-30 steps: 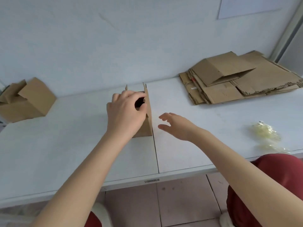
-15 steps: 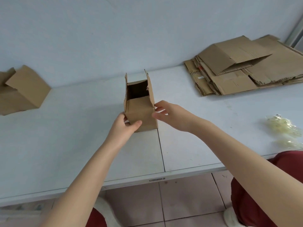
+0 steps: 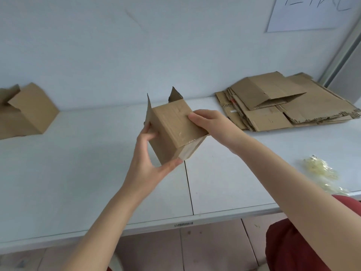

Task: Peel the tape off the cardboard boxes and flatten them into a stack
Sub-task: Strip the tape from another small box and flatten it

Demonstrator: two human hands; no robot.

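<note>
Two hands on one small box, and it's up off the table, tilted over the table's middle seam. Left hand grips the box's left side, fingers curled round the edge, thumb hooked under the near bottom corner. Right hand clamps the right edge, fingers lying on the top face. Open flaps point toward the back of the table; the near end looks pale and shiny. At the table's far right lies the flattened stack. Far left sits another box, unflattened. Near the right front edge, a crumpled tape wad.
</note>
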